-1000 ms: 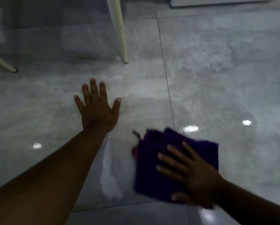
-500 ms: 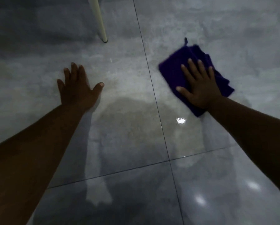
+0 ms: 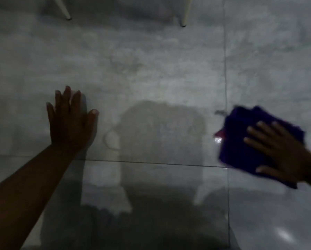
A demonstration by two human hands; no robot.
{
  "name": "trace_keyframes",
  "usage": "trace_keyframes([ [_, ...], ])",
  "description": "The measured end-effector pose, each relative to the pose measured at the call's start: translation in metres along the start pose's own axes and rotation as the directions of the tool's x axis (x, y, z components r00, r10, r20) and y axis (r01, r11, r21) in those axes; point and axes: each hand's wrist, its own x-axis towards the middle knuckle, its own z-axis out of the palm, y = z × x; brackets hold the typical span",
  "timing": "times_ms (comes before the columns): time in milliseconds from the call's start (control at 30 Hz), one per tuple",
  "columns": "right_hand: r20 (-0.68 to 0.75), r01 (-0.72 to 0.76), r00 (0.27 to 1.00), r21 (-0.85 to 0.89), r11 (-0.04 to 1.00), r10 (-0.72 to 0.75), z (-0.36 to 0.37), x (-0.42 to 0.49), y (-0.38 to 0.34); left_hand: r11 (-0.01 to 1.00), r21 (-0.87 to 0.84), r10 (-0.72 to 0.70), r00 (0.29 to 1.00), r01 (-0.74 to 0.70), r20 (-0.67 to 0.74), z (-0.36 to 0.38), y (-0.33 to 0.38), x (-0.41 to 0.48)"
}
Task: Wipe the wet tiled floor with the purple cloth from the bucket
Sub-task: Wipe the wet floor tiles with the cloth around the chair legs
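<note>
Purple, folded and soft-looking, the square microfibre cloth (image 3: 248, 139) lies flat on the glossy grey tiled floor (image 3: 151, 73), to the right of the vertical grout line (image 3: 225, 69), and its outline is blurred. The right hand (image 3: 279, 156) lies on top of it with fingers spread and palm down, pinning the fabric to the tile by pressure, not by any closed grasp; this suits wiping, since a flat, wide hand probably presses more of the cloth against the wet film. A small reddish tag or corner shows at the cloth's left edge.

Well apart, to the left, the left hand (image 3: 70, 121) is planted flat on the bare tile, fingers extended and holding nothing. Judging by the straight arm, it serves as a prop for a person leaning low over the floor.

Between the two hands the tile carries a darker patch and bright glints, which I take for remaining wetness, though shadow and reflection are hard to separate. That middle stretch is open, so the cloth has free room to sweep leftward across the grout line. Farther up, two pale slanted furniture legs (image 3: 184, 15) stand on the floor, well away from the cloth; they would limit a long forward stroke. No bucket is in view.
</note>
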Motion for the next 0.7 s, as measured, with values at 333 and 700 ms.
trace_keyframes([
  [333, -0.207, -0.084, 0.974, 0.054, 0.995, 0.093, -0.094, 0.264, -0.120, 0.978, 0.031, -0.206, 0.978, 0.207, -0.017, -0.002, -0.079, -0.060],
  [700, -0.005, 0.487, 0.869, -0.162, 0.858, -0.494, -0.050, 0.131, -0.094, 0.961, 0.032, -0.275, 0.961, 0.276, -0.042, -0.015, -0.123, -0.084],
])
